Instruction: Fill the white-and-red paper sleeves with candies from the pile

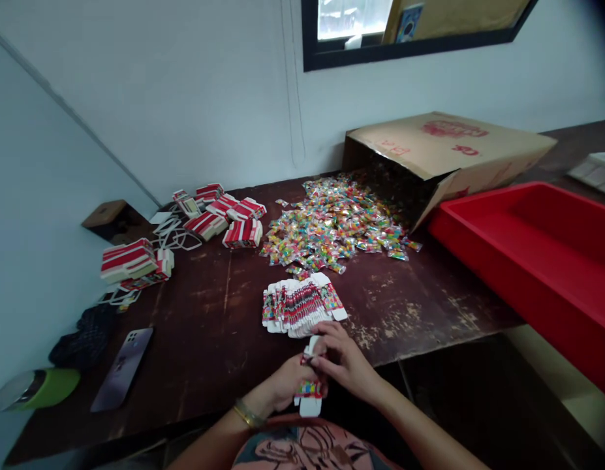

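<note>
A small red and white printed candy box with white end flaps is close to my body, below the table's front edge. My left hand is wrapped round it, its wrist wearing a gold-coloured bracelet. My right hand pinches at the upper end of the same box, by a raised white flap. Just beyond my hands lies a fanned row of flat boxes of the same print. Behind that row spreads a heap of small clear packets of coloured candy.
Bundles of red and white cartons lie at the back left, near white straps. A phone and dark cloth are at left. A cardboard box opens toward the candy. A red tray stands at right.
</note>
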`<state>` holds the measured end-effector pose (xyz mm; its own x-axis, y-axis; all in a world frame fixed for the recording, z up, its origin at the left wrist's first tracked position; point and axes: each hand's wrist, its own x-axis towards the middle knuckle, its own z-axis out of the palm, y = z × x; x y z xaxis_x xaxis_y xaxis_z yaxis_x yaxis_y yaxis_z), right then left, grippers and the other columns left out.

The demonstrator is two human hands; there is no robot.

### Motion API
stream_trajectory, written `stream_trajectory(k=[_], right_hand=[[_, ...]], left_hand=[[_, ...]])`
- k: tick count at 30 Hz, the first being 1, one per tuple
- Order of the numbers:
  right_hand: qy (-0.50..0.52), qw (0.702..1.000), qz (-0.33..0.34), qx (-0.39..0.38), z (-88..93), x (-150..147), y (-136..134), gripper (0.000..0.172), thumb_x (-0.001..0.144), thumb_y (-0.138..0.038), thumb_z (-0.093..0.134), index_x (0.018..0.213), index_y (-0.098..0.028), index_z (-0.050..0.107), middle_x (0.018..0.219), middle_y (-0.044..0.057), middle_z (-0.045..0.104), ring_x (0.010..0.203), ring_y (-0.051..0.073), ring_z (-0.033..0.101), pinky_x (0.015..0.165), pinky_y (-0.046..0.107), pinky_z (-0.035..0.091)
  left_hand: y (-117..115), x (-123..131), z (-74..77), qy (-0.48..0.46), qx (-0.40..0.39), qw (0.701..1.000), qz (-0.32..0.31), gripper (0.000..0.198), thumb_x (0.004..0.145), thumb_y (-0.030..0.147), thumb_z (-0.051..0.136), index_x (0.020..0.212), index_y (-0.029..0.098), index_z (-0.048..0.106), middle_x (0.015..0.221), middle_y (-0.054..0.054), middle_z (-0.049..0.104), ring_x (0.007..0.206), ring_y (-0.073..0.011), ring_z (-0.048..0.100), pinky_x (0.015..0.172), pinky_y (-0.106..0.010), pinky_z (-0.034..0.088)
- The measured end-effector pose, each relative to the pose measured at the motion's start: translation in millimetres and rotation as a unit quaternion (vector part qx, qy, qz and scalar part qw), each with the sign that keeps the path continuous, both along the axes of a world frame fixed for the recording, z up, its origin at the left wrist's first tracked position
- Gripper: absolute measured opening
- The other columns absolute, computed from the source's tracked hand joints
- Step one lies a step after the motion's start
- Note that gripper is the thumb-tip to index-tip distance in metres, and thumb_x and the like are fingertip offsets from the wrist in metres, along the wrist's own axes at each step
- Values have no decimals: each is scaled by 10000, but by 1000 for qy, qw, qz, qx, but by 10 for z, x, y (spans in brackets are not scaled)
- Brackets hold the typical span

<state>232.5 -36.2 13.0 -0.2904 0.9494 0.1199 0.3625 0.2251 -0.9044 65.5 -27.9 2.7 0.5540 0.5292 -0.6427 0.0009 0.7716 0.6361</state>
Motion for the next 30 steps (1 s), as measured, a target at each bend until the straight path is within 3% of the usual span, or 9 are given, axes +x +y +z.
stream_trajectory(k=[6, 8, 12, 16, 18, 21, 25, 28, 30], right_hand=[[95, 967, 172, -160, 178, 73, 63, 139, 773, -323, 707, 742, -190, 680, 1199, 71, 576, 1165, 249, 504, 994, 379, 378], [132, 956, 190, -178, 205, 87, 85, 174, 789, -340, 691, 719, -182, 666, 1129, 59, 593, 1088, 230, 547, 935, 337, 415], [156, 967, 78, -188, 125, -18, 12, 172, 848, -344, 614, 791, -185, 646, 844, 19, 616, 823, 180, 580, 751, 284, 452], [214, 953, -3, -213, -4, -135, -191, 227, 819, -339, 653, 980, -228, 537, 867, 2, 631, 790, 163, 587, 688, 259, 465], [273, 925, -28, -263, -71, -148, -286, 269, 824, -401, 639, 975, -233, 493, 776, -14, 626, 671, 136, 582, 604, 237, 468], [360, 854, -48, -373, -199, -131, -386, 291, 817, -458, 629, 898, -209, 502, 616, -50, 561, 523, 95, 536, 511, 204, 460], [379, 785, 9, -490, -332, -110, -408, 346, 680, -356, 775, 885, -177, 561, 677, -59, 550, 462, 32, 469, 496, 181, 473], [331, 801, 61, -496, -310, -126, -354, 370, 629, -358, 802, 874, -156, 612, 720, -30, 583, 525, 59, 515, 528, 209, 489], [295, 838, 64, -455, -245, -154, -313, 310, 644, -362, 795, 806, -144, 645, 732, -12, 597, 577, 82, 535, 548, 219, 480]], left_hand=[[8, -174, 183, -76, 92, 980, -161, 275, 576, 204, 744, 825, 133, 653, 728, -24, 650, 617, -122, 548, 603, -240, 415], [16, -208, 141, -63, 160, 975, -139, 303, 580, 273, 793, 800, 127, 644, 720, -8, 615, 608, -105, 500, 588, -227, 390], [-47, -197, -67, 19, 211, 977, 4, 369, 636, 424, 769, 728, 112, 594, 622, 25, 510, 543, -74, 394, 518, -206, 318], [-181, -202, -114, 67, 261, 958, 96, 426, 743, 345, 703, 1084, 186, 503, 839, -9, 612, 721, -131, 550, 678, -241, 428], [-222, -239, -85, 71, 283, 951, 98, 470, 754, 315, 693, 1141, 218, 444, 882, -15, 637, 768, -145, 582, 724, -254, 438], [-252, -315, -59, 92, 303, 948, 37, 363, 739, 320, 700, 1037, 196, 532, 823, -16, 655, 724, -145, 582, 701, -246, 424], [-293, -372, -41, 137, 330, 933, -30, 203, 801, 346, 610, 864, 163, 673, 773, -28, 661, 713, -155, 565, 698, -252, 403], [-325, -358, -60, 108, 278, 955, 8, 285, 810, 302, 580, 1063, 185, 635, 848, -27, 659, 776, -162, 578, 731, -258, 410], [-337, -335, -108, 40, 174, 983, 31, 531, 760, 242, 608, 1273, 229, 472, 851, -3, 639, 739, -149, 583, 706, -259, 420]])
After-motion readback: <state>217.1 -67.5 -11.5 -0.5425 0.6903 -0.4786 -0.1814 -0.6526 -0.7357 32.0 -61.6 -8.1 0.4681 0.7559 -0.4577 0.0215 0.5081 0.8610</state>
